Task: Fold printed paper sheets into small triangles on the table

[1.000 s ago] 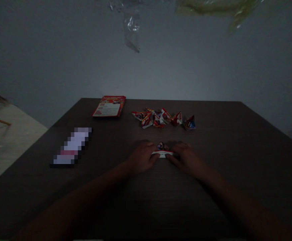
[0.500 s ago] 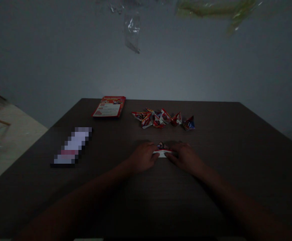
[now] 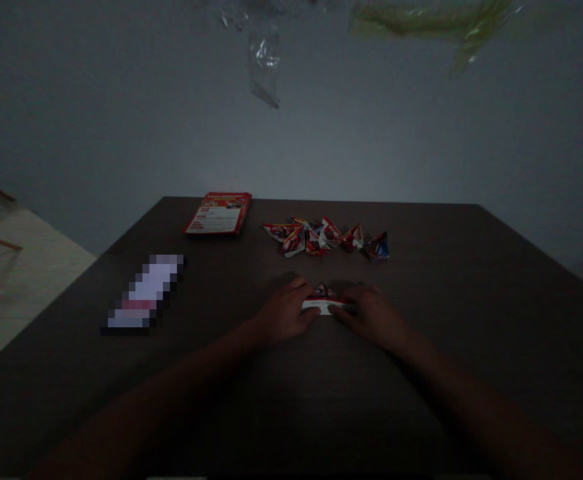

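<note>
Between my two hands a small folded sheet of printed paper point(image 3: 324, 306) lies on the dark table. It has a white strip along the near edge, a red line and a dark pointed part beyond. My left hand point(image 3: 287, 312) grips its left side, thumb on the white strip and fingers curled over the far side. On the right side my right hand point(image 3: 369, 312) holds it the same way, thumb on the strip. Both hands partly cover the paper's ends. Behind them sit several folded red, white and blue paper pieces point(image 3: 316, 238) in a cluster.
A stack of red and white printed leaflets point(image 3: 218, 215) lies at the table's back left. A phone-like slab point(image 3: 144, 293), its screen blurred out, rests at the left. The brown table point(image 3: 471, 280) meets a grey wall point(image 3: 371, 133), where a clear plastic bag point(image 3: 265, 67) hangs.
My left hand has shifted slightly; a little more of the white strip shows at its thumb. My right hand stays nearly still. The other things have not moved.
</note>
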{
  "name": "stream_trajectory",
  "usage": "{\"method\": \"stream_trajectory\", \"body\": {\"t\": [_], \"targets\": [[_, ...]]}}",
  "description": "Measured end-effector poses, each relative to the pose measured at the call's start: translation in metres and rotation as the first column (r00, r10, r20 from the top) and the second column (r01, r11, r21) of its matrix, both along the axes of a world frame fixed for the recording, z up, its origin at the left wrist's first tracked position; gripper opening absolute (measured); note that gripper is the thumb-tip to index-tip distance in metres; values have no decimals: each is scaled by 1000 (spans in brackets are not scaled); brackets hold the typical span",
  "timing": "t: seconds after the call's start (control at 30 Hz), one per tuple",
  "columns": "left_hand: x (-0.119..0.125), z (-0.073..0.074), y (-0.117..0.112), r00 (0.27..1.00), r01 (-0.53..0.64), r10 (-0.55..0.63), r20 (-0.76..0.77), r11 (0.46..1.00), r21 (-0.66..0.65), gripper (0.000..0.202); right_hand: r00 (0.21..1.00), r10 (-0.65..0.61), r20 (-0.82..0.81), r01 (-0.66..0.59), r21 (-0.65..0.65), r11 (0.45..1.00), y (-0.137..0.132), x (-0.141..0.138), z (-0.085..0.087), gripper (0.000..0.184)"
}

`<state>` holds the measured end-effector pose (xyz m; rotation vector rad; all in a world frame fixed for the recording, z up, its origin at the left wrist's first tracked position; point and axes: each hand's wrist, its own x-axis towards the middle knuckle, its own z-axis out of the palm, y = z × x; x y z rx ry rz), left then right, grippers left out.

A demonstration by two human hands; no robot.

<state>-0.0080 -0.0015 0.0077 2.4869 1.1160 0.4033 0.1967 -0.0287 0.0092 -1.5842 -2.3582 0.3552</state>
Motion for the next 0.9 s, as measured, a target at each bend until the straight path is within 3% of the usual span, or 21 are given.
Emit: {"method": "stream_trajectory", "body": {"t": [0.2,0.57,0.9], "targets": [[0,-2,0,1000,22,-22,21,1000,6,28,1000,-2,-7,2,13,1000,0,-1,-1,25],[6,1,-1,995,-93,94,-29,995,34,27,996,-80,31,79,40,996,1,-5,-4,30],[-2,4,8,991,-128,123,-45,984,-123,24,990,-131,-49,126,-95,987,3,2,-1,24]]}}
